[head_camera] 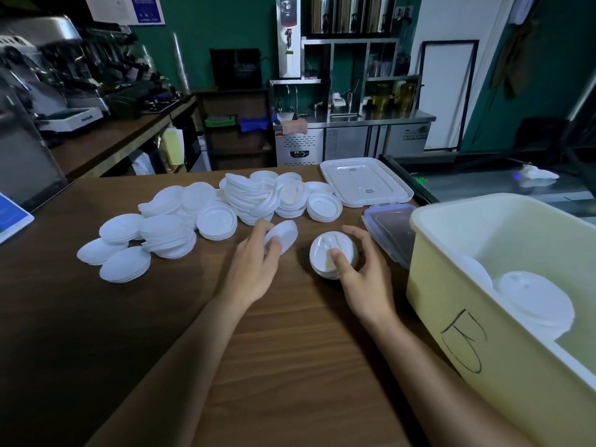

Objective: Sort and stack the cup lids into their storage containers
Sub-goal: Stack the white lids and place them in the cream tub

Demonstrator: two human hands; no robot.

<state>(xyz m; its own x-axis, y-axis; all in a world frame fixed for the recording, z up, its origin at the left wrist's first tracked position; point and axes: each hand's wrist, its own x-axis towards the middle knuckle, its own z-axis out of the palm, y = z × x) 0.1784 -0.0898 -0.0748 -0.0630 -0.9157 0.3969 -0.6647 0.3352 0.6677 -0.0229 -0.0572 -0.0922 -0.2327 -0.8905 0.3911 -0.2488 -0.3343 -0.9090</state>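
Left hand (254,269) pinches single white lid (283,235), tilted on edge, just above surface (290,366). Right hand (361,279) curled round small lid stack (329,253), thumb on top lid, fingers round far side; stack rests on surface. Loose lid pile (225,204) spread behind both hands. Yellow container (467,317) at right, a few lids (535,301) already inside. White container cover (366,185) and clear clip-lock cover (392,233) lie flat between pile and container.
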